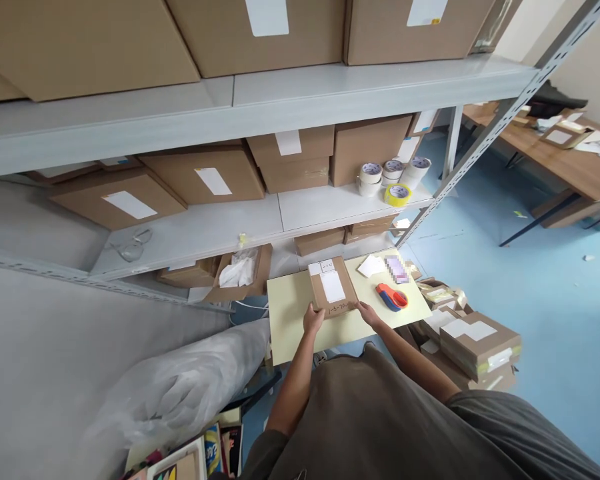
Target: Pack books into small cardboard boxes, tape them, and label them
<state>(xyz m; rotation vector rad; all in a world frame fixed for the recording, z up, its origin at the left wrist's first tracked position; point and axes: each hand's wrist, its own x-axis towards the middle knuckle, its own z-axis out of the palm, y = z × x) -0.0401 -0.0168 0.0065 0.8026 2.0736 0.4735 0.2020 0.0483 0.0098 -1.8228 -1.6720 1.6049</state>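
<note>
I have both hands on the box, the left hand (pixel 313 320) at its near-left corner and the right hand (pixel 367 313) at its near-right corner. The fingers of each are closed in on the cardboard, so the box (pixel 334 291) is gripped between them. It sits over the middle of the pale yellow counter (pixel 293 327), a white label (pixel 331 284) on top and dark handwriting along the near edge. From up here I can't be sure whether that edge is slightly raised.

To the right of the box, on the same counter, I see an orange and blue tool (pixel 391 297), white papers (pixel 371 266) and a pixelated item (pixel 397 269) beside them. Ahead, the shelf (pixel 315 207) carries cartons (pixel 205 181), some white tape rolls (pixel 370 179) and a yellow roll (pixel 397 194). Below it, left of the counter, an open carton (pixel 263 270) holds crumpled white material (pixel 239 269). More boxes are piled (pixel 480 340) low on my right, and a bulky translucent wrap (pixel 190 380) lies on my left.
</note>
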